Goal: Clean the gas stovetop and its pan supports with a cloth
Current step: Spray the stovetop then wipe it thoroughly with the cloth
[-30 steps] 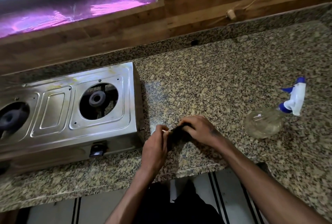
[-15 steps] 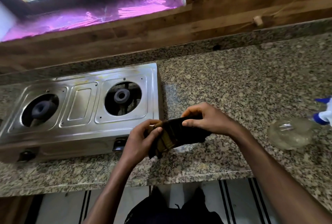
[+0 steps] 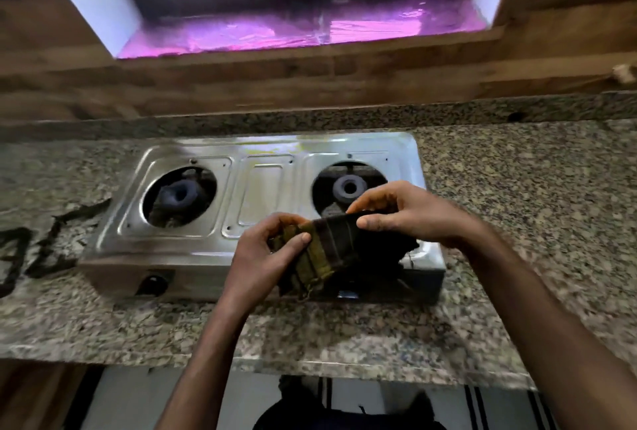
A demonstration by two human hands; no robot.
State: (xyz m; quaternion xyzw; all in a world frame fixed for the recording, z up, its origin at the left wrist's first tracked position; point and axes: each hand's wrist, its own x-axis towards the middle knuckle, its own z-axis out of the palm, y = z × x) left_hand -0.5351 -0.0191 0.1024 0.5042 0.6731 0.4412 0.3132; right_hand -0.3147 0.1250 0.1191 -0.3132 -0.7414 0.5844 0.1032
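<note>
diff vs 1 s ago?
Both hands, left hand and right hand, lifted the cloth off the countertop and carried it left, now held over the stove front. Grip unchanged; stove stayed put.

Bare worktop (image 3: 517, 188) at right of frame, stove (image 3: 269, 188) filling centre, 2 black pan supports (image 3: 41, 247) lying at left edge

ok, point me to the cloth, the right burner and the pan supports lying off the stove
cloth (image 3: 336, 243): head view, on its dark folded middle between the hands.
right burner (image 3: 349, 187): head view, on the ring's rim.
pan supports (image 3: 51, 240): head view, on a dark bar, lying on the counter left of the stove.
</note>
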